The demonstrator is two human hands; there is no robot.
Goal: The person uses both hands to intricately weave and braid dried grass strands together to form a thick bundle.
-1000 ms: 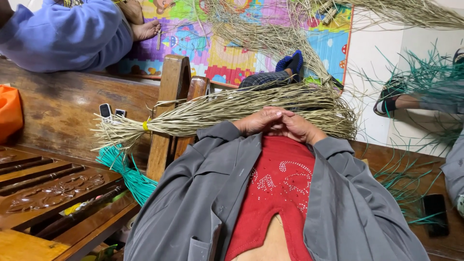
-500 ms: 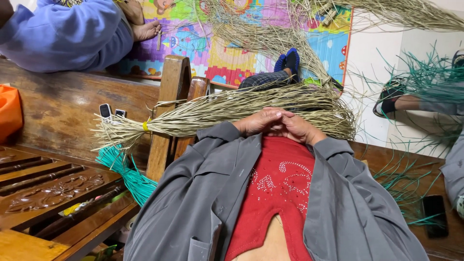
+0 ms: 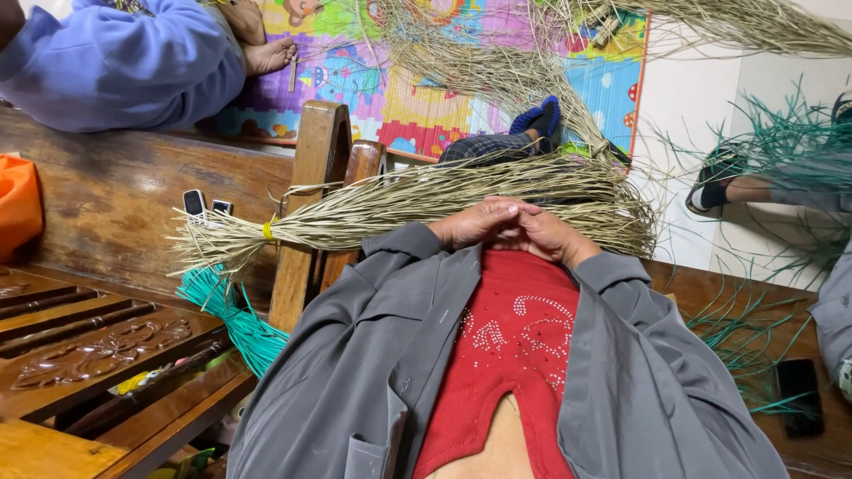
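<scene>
A long bundle of dry tan straw (image 3: 382,208), tied with a yellow band near its left end, lies across my lap and over a wooden bench arm (image 3: 319,177). My left hand (image 3: 475,222) and my right hand (image 3: 555,235) meet at the bundle's near edge, in front of my red top and grey jacket. Their fingers are curled against each other. Whether strands are pinched between them is hidden.
A teal strand bundle (image 3: 231,310) hangs below the straw's left end. Two small phones (image 3: 206,204) and an orange bag (image 3: 18,204) sit on the carved wooden bench (image 3: 98,341). A person in blue (image 3: 115,62) sits on a colourful mat; another's sandalled foot (image 3: 728,182) and a black phone (image 3: 799,395) are right.
</scene>
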